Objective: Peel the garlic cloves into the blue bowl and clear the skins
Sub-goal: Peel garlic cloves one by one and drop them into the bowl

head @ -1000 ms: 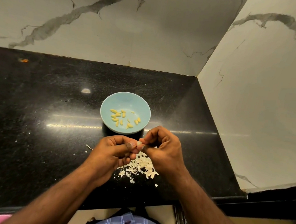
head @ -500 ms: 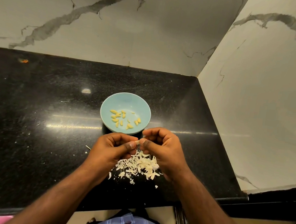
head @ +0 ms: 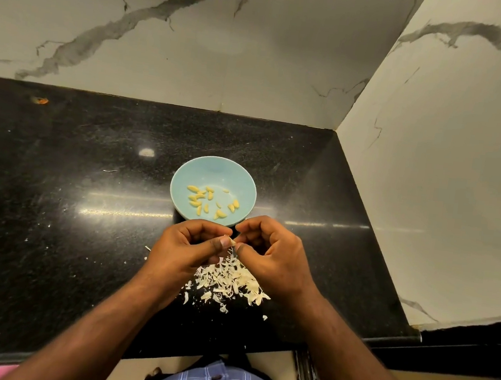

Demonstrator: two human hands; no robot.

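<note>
Both hands are pinching the same tiny garlic clove point(head: 232, 241) right now, left hand point(head: 189, 247) holding it between thumb and curled fingers, right hand point(head: 270, 254) nipping at its tip with thumb and forefinger, so both grips are narrow and closed on the clove. It sits just above the counter point(head: 53, 231), between the near rim of the blue bowl point(head: 182, 179) and the heap of skins point(head: 230, 283) lying under my wrists. From where I sit I can only see a pale sliver of it, so I can't tell how much skin is on it. The bowl has a bunch of peeled cloves point(head: 207, 202) scattered in the bottom, so I'd guess we're well into the peeling, with the skin cleanup not started. Handling-wise, these things are a pain: the clove is very light and firm, and I'd expect it to get slick once bare, so squeeze too hard and it'll probably squirt out sideways. I'd hold it along its sides with the left and let the right catch the papery edge at the pointed end. The skins are the opposite problem, thin, dry and weightless, so any quick move or a puff of air could send them across the dark stone. There are already a few stray flakes off to the left of the pile. Sweeping them together with a flat hand seems safer than picking at them one by one.
</note>
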